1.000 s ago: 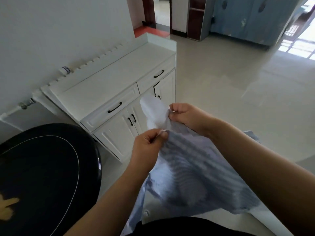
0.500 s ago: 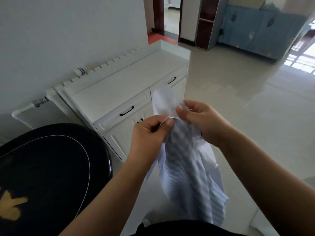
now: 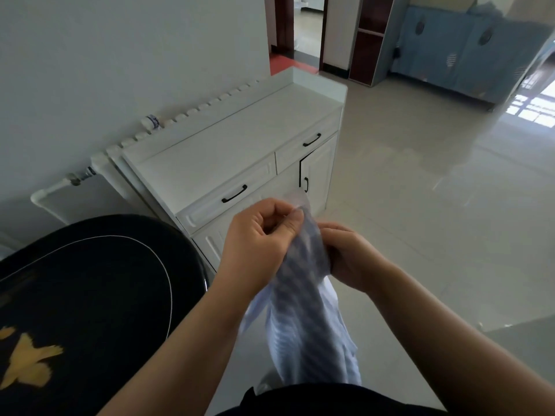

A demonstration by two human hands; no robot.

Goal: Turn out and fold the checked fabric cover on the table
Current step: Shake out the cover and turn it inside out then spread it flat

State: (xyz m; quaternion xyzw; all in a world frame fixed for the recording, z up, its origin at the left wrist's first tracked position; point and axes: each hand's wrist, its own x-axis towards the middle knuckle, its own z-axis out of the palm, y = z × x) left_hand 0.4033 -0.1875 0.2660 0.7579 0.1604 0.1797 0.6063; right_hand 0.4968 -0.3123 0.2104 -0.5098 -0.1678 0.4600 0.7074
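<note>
The checked fabric cover (image 3: pixel 303 319), pale blue and white, hangs in the air in front of me, bunched into a narrow drape. My left hand (image 3: pixel 258 238) pinches its top corner between thumb and forefinger. My right hand (image 3: pixel 351 256) grips the bunched cloth just below and to the right, partly hidden behind it. The cover's lower end drops out of sight behind my dark clothing. The black table (image 3: pixel 84 295) lies to the left, apart from the cover.
A white cabinet (image 3: pixel 228 151) with black handles stands against the wall right behind my hands, a radiator (image 3: pixel 99 166) beside it. Glossy tiled floor (image 3: pixel 420 205) stretches to the right. Blue cabinets (image 3: pixel 462 46) and a doorway stand at the far end.
The cover has gathered from a spread sheet into a narrow hanging bundle. My right hand slid down from the top corner to below my left hand. The view shifted rightwards.
</note>
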